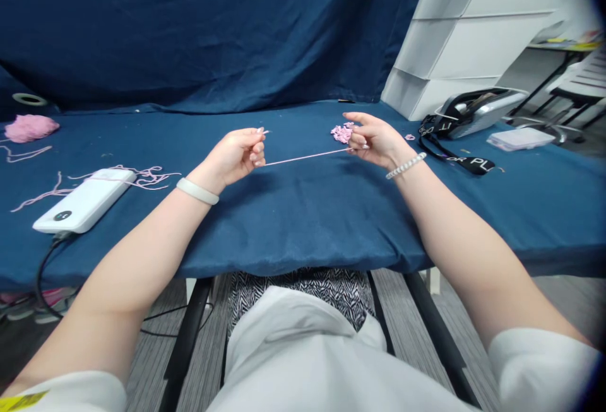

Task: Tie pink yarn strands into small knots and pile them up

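Observation:
My left hand (239, 154) is closed in a pinch on one end of a thin pink yarn strand (307, 157). The strand runs taut to my right hand (374, 139), which pinches its other end with the remaining fingers curled. Both hands hover just above the blue cloth of the table (307, 223). A small pink crocheted piece (341, 132) lies on the cloth right beside my right hand's fingers. I wear a white bangle on the left wrist and a bead bracelet on the right.
A white power bank (85, 200) with a cable lies at left among loose pink yarn (142, 177). A pink yarn ball (31, 127) sits far left. At right are a black lanyard (466, 161), a device (478, 109) and white shelving (464, 40).

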A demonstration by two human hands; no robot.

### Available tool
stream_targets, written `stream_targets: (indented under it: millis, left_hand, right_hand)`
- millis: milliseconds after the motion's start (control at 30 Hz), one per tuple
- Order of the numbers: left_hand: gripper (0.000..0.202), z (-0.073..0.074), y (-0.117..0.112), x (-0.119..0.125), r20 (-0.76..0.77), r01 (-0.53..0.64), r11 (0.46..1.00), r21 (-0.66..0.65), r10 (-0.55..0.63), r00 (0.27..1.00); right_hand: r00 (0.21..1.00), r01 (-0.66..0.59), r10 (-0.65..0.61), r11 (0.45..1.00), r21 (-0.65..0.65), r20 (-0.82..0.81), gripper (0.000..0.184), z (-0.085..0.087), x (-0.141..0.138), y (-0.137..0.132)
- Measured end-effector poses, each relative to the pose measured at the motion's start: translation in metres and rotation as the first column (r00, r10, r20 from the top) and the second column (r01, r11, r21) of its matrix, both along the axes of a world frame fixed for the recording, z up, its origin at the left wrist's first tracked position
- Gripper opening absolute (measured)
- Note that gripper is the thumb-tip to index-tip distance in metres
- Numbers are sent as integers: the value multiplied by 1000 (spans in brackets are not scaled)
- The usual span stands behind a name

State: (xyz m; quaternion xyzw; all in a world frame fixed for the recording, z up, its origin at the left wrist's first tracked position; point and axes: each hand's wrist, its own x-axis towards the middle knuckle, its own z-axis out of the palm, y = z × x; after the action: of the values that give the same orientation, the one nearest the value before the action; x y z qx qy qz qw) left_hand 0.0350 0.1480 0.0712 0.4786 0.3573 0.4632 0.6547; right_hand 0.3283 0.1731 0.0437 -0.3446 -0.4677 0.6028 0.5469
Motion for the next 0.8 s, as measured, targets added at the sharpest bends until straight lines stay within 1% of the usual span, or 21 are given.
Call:
stream_targets:
  millis: [67,167,267,367,433,467,533,600,700,800]
  left_hand:
    - [20,3,1,-2,7,-7,1000,17,7,1000]
    - [21,8,0,-5,5,11,999,38,-11,1000]
    - [21,9,0,-6,8,22,999,34,-23,1000]
    - [19,5,2,-4,1,-29,999,17,29,1000]
    - [16,-2,5,-2,-18,-67,998,8,67,998]
    - [12,-5,6,-1,-30,-65,998,3,65,997]
    - [5,-12,7,2,-45,-29,1000,-3,29,999]
    - [4,-16,5,5,-49,-4,1000,-13,4,999]
    - [9,-17,-3,13,-63,-17,998,-53,14,998]
    - [9,-19,-14,22,-45,-29,996,-89,25,999]
  right_hand:
    - [1000,27,-27,1000,7,-3,37,2,4,1]
    - [997,69,-69,998,14,-23,33,5,9,3]
    - [995,93,-93,995,26,-21,35,4,13,6]
    - [992,125,-124,992,32,-26,35,-2,15,12]
    - [988,150,-149,988,33,-35,33,-7,15,15]
    - [987,158,-157,987,32,-41,33,-9,13,16]
    - [985,162,-160,986,24,-68,34,-12,9,15]
    - [985,140,-137,990,18,-105,31,-13,0,12]
    - [990,60,-58,998,12,-130,20,-10,-20,2]
    - [994,29,-33,999,-40,-105,11,-8,-43,-12]
